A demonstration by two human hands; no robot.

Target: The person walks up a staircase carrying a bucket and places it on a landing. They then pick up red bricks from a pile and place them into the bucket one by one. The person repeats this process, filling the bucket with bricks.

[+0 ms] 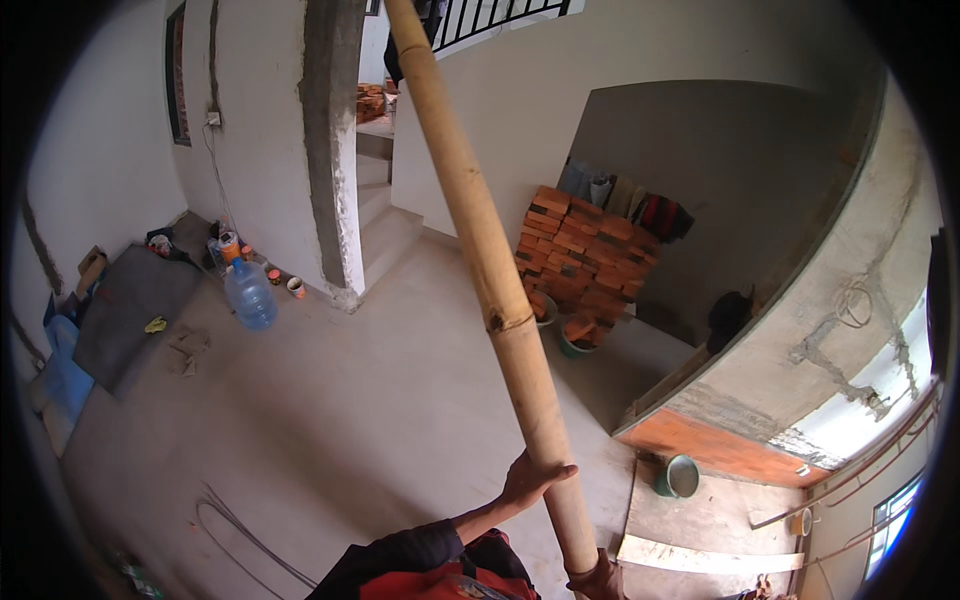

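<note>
A long, thick bamboo pole [480, 240] slants through the middle of the view, its upper part running out of the picture at the top. My left hand [532, 482] is closed around the pole's lower part, the thumb lying across it. Further down, my right hand [598, 578] wraps the pole close to the lower picture edge. That hand looks darker, and part of it is cut off. The pole's bottom end is out of sight. A dark sleeve covers most of my left arm.
Stacked red bricks [585, 255] stand in the recess, with brick-filled buckets before them. A blue water jug [250, 296] is at the left, near a grey sheet [140, 315]. Bent wire [245, 540] lies on the floor. A green bucket [678, 477] sits at right; steps [385, 230] rise beyond the wall edge.
</note>
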